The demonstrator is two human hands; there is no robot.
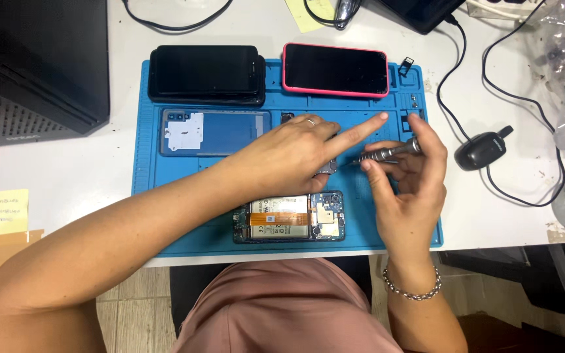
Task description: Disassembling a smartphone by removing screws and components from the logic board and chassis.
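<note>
Our right hand (408, 171) pinches a small metal screwdriver (387, 153) above the blue repair mat (165, 216), while our left hand (299, 153) presses a small part with forefinger stretched out, just beyond the opened phone (289, 217).

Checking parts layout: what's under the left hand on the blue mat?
A small grey part peeks out beneath the left hand, lying on the blue mat. The rest of it, and anything else beneath the palm, is covered.
</note>
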